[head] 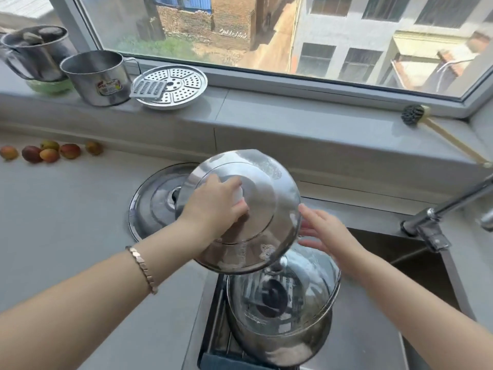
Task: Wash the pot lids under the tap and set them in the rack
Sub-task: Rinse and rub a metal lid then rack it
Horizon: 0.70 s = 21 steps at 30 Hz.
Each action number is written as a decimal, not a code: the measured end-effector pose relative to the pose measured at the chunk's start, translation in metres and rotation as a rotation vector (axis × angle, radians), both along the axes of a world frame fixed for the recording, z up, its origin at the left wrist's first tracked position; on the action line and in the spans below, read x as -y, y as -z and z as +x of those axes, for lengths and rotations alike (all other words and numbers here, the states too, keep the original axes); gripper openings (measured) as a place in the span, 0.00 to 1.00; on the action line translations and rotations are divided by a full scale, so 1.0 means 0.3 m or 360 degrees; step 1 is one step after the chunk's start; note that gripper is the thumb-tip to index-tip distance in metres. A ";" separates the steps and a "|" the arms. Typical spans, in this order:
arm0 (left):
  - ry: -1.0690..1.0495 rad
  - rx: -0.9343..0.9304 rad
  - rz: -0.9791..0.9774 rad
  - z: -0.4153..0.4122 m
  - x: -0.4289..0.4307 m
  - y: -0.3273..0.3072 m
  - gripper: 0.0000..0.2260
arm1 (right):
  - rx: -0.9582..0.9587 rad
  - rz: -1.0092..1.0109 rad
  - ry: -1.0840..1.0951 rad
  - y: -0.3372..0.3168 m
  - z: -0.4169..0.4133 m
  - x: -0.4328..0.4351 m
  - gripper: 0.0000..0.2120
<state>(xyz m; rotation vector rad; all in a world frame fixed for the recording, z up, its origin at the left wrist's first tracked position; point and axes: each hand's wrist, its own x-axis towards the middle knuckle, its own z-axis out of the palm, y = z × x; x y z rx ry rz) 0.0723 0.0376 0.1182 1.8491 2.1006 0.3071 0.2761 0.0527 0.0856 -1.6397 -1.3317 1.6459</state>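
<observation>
My left hand (pixel 216 206) grips the white knob of a steel pot lid (pixel 269 193) and holds it tilted above the sink's left edge. My right hand (pixel 328 233) is open, fingers spread, beside the lid's right rim and partly behind it. Below them a glass lid with a dark knob (pixel 282 295) rests on another steel lid (pixel 288 345) in the rack (pixel 213 329) over the sink. A large steel lid (pixel 152 206) lies flat on the counter, partly hidden by the held lid. The tap (pixel 450 206) stands at the right.
On the window ledge stand two steel pots (pixel 96 78), a perforated steamer plate (pixel 176 86) with a grater on it, and a scrubbing brush (pixel 416 116). Several small fruits (pixel 48 152) lie on the counter at far left. The dark sink basin (pixel 416 260) lies under the tap.
</observation>
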 end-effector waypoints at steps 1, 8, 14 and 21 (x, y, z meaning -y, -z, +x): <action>0.0070 0.0050 0.0035 0.058 0.024 -0.030 0.18 | -0.0223 -0.0100 0.0057 -0.014 0.033 0.012 0.16; 0.0467 0.0188 0.0199 0.392 0.113 -0.041 0.25 | -0.0980 -0.0374 0.0410 -0.012 0.389 0.146 0.29; -0.0321 0.1127 -0.0319 0.572 0.109 0.047 0.33 | -0.1196 -0.0471 0.0489 0.047 0.741 0.269 0.34; -0.0564 0.1347 -0.0432 0.746 0.168 0.110 0.25 | -0.1476 -0.0330 0.0349 0.218 1.023 0.319 0.29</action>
